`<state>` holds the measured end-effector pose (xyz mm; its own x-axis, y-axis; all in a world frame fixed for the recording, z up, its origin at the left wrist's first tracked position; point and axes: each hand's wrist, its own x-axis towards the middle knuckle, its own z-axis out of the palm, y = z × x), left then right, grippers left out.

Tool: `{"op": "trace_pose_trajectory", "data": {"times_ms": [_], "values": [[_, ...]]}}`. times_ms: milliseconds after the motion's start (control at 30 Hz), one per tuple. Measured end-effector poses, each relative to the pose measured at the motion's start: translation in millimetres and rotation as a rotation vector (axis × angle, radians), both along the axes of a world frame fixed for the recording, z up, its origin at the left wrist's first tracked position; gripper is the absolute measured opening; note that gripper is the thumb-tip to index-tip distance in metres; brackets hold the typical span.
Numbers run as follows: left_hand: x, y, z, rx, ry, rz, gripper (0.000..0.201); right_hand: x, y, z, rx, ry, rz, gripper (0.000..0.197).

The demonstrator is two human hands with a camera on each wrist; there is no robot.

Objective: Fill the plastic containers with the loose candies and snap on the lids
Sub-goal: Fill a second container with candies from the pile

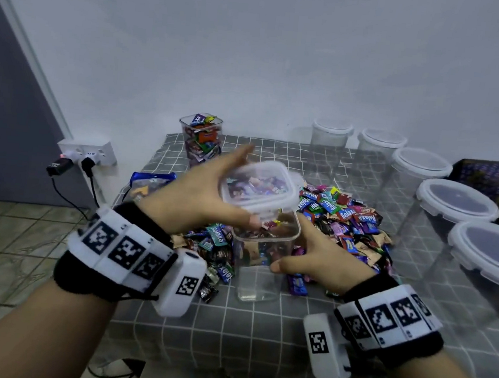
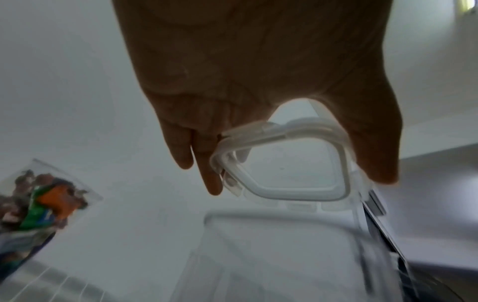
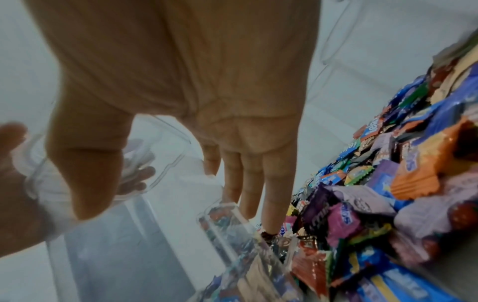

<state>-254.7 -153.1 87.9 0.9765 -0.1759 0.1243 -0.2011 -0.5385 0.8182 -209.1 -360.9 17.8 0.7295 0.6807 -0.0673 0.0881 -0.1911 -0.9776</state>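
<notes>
A tall clear square container (image 1: 260, 269) stands on the grey checked tablecloth (image 1: 228, 333), in front of a pile of wrapped candies (image 1: 345, 222). Its lower part looks empty. My right hand (image 1: 318, 256) grips its right side, thumb on the near wall; in the right wrist view the fingers (image 3: 248, 179) lie along the container (image 3: 160, 179) next to the candies (image 3: 388, 194). My left hand (image 1: 208, 191) holds a square translucent lid (image 1: 259, 186) tilted just above the container's mouth. The left wrist view shows the lid (image 2: 284, 163) pinched between thumb and fingers, above the container (image 2: 284, 245).
A lidless square container full of candies (image 1: 201, 138) stands at the back left. Several lidded clear round containers (image 1: 457, 202) line the back and right side. A blue bag (image 1: 148, 185) lies at the table's left edge, near a wall socket (image 1: 87, 155) with plugs.
</notes>
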Motion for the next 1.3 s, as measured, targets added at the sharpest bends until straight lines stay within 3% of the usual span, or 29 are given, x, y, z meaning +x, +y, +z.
{"op": "trace_pose_trajectory", "data": {"times_ms": [167, 200, 300, 433, 567, 700, 867, 1033, 1133, 1233, 1300], "values": [[-27.2, 45.1, 22.5, 0.036, -0.152, 0.193, 0.105, -1.9, -0.3, 2.5, -0.013, -0.028, 0.008, 0.057], [-35.9, 58.0, 19.7, 0.066, -0.144, 0.252, 0.109, -1.8, -0.3, 2.3, -0.014, -0.026, 0.009, 0.057], [-58.3, 95.1, -0.8, 0.195, -0.042, 0.423, 0.131, 1.4, -0.3, 3.3, -0.026, -0.016, 0.025, 0.062], [-74.5, 130.9, -45.7, 0.298, 0.131, 0.539, 0.124, 7.3, 1.8, 3.4, -0.060, -0.014, 0.055, 0.066], [-85.0, 150.5, -85.0, 0.290, 0.310, 0.602, 0.131, 7.5, 1.5, 2.5, -0.083, -0.018, 0.036, 0.064], [-88.9, 155.0, -110.6, 0.404, 0.407, 0.596, 0.134, 6.7, 0.5, 3.0, -0.132, -0.052, 0.044, 0.063], [-84.5, 150.2, -120.7, 0.581, 0.437, 0.593, 0.114, 5.1, -0.5, 3.6, -0.135, -0.068, 0.021, 0.057], [-80.1, 144.5, -96.3, 0.535, 0.406, 0.519, 0.134, 3.4, -2.7, 2.7, -0.198, -0.126, 0.023, 0.063], [-68.8, 136.2, -76.0, 0.528, 0.320, 0.453, 0.145, 3.9, -7.5, 5.7, -0.373, -0.233, 0.069, 0.077], [-48.0, 120.1, -60.7, 0.528, 0.275, 0.397, 0.139, 5.2, -10.3, 12.3, -0.535, -0.325, 0.064, 0.078], [-29.9, 107.2, -54.2, 0.491, 0.289, 0.392, 0.123, 10.5, -9.5, 14.2, -0.596, -0.375, 0.009, 0.075]]}}
